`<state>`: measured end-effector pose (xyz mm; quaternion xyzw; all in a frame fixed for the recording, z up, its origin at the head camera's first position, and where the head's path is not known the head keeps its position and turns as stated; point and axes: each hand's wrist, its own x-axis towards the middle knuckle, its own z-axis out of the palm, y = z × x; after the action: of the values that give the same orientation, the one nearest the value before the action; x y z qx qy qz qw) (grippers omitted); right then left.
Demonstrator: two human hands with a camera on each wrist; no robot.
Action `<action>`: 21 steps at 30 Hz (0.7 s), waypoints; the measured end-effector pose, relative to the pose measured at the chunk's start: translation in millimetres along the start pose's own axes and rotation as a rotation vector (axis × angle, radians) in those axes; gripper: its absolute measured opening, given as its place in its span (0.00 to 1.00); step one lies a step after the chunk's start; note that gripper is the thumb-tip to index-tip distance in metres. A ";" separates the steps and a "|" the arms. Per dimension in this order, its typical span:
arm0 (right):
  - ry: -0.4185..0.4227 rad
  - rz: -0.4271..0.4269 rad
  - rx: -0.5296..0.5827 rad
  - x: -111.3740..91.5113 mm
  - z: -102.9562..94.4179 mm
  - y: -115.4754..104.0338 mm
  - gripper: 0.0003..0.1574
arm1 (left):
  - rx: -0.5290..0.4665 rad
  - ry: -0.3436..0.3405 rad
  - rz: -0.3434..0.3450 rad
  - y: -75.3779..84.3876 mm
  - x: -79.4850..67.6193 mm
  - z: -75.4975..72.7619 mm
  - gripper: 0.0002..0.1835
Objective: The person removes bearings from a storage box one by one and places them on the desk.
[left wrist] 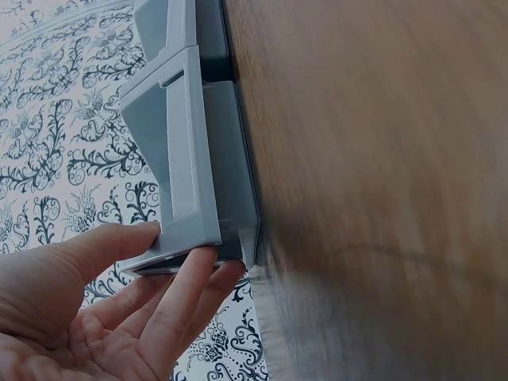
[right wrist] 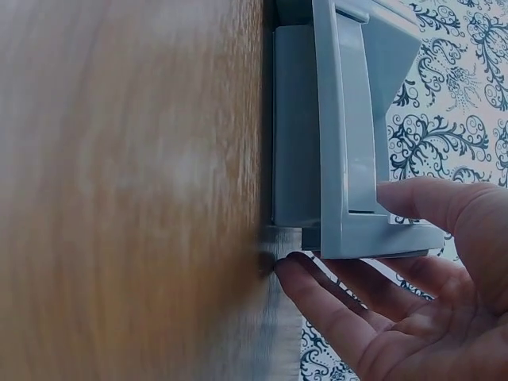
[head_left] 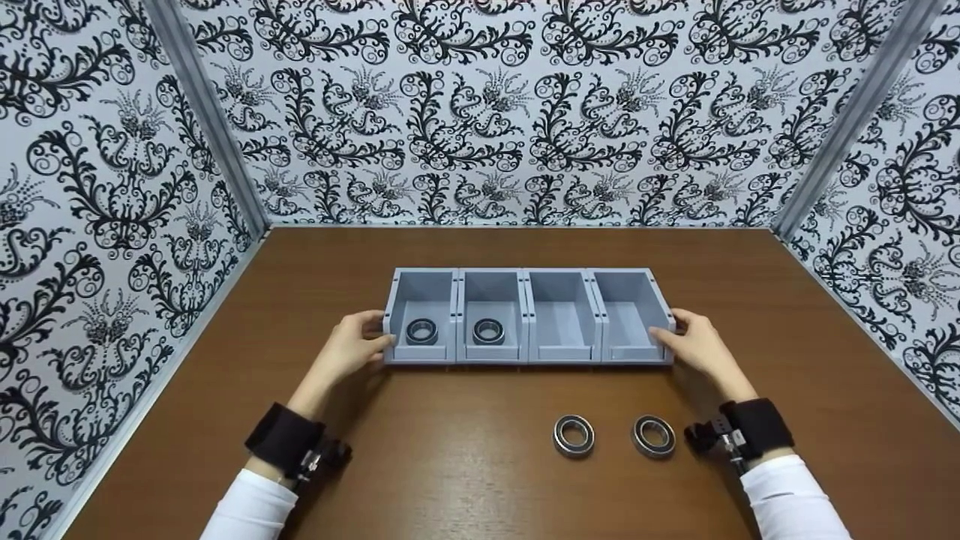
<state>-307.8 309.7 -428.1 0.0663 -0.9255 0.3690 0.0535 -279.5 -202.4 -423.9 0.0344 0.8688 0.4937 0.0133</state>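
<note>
A row of several joined grey storage bins (head_left: 491, 357) stands on the table in the head view. My left hand (head_left: 356, 343) grips the left end bin (left wrist: 184, 143), thumb on the front rim and fingers against the outer side wall. At the other end, my right hand (head_left: 696, 345) holds the right end bin (right wrist: 357, 119) likewise, its thumb over the edge and its fingers along the side. One ball bearing (head_left: 411, 332) lies in the leftmost bin, and another bearing (head_left: 478, 332) in the bin beside it. The two right bins hold nothing visible.
Two more bearings lie on the brown table (head_left: 450, 450) in front of the row: one bearing (head_left: 560, 437) near the middle and one bearing (head_left: 640, 437) closer to my right wrist. Patterned panels (head_left: 487, 112) enclose the back and sides.
</note>
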 end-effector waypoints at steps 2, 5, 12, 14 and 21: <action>0.002 -0.003 0.001 0.7 0.0 0.4 0.28 | 0.000 0.000 -0.001 -0.1 -0.2 0.3 0.26; 0.008 -0.012 -0.003 1.3 -0.1 0.3 0.27 | 0.001 0.000 -0.002 0.1 -0.6 0.5 0.26; 0.016 -0.024 -0.002 3.1 0.6 0.3 0.25 | -0.001 0.000 -0.014 1.4 -1.0 0.3 0.26; 0.015 -0.021 -0.006 3.8 1.0 0.9 0.25 | -0.001 -0.003 -0.017 2.1 -1.3 0.3 0.27; -0.008 0.006 0.032 5.3 2.0 1.1 0.25 | 0.003 -0.002 -0.018 1.7 -0.9 0.6 0.26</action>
<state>-313.3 308.7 -429.5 0.0657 -0.9199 0.3837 0.0474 -278.5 -201.1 -422.8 0.0272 0.8699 0.4922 0.0186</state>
